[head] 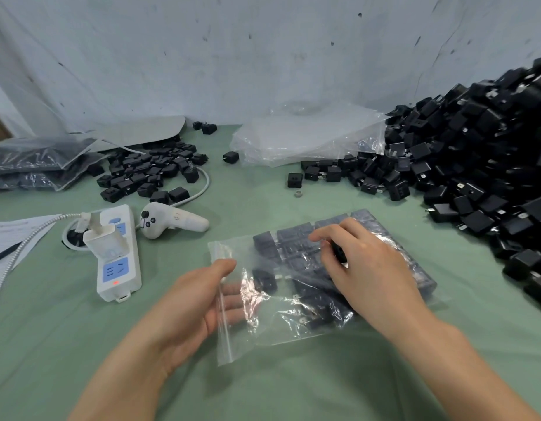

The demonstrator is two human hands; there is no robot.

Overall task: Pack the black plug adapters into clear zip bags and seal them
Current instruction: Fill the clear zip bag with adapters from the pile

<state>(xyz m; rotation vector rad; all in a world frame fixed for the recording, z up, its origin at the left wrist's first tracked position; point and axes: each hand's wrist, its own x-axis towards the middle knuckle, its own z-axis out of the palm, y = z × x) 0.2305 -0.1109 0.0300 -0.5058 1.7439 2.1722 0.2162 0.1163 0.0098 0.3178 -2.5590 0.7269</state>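
Table [81, 344]: bag [293, 326] between left hand [193, 302], right hand [369, 268]

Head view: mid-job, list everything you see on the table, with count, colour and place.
Clear zip bag: one, transparent, partly filled with adapters, centre.
Loose black plug adapters: large heap, right; smaller heap back left.
Filled bags: at least two, clear over black, far left.
Empty plastic bags: stack, clear, back centre.
Power strip: one, white and blue, left, white charger plugged in.
Handheld controller: one, white, beside the strip.
Paper sheets: white, left edge.
Small ring: one, grey, centre back.
Table cloth: green.
Left hand: pinches the bag's mouth.
Right hand: holds one black adapter over the bag.
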